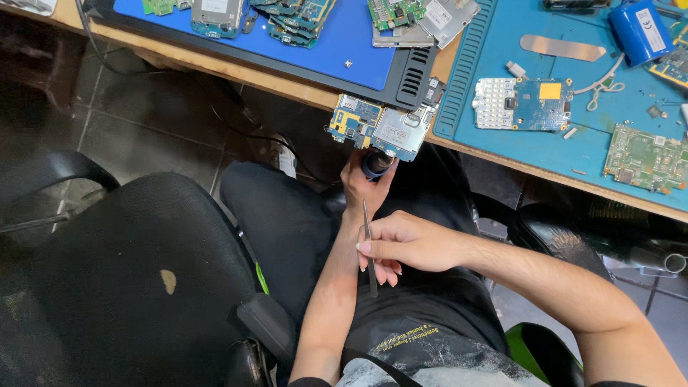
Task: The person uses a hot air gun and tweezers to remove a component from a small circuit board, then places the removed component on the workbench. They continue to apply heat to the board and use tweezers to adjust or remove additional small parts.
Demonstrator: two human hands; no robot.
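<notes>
From my head view, my left hand (364, 183) closes its grip on a dark cylindrical tool (375, 163) under a blue circuit board (380, 127) at the wooden surface (287, 84) edge. My right hand (405, 244) pinches thin metal tweezers (368, 247) above my lap; dark tiled floor (143, 136) lies below.

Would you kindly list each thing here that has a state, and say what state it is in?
left hand: closed around a dark tool handle
right hand: pinching tweezers, tips up
circuit board: at the desk edge, above the handle
blue canister: lying on the teal mat
</notes>
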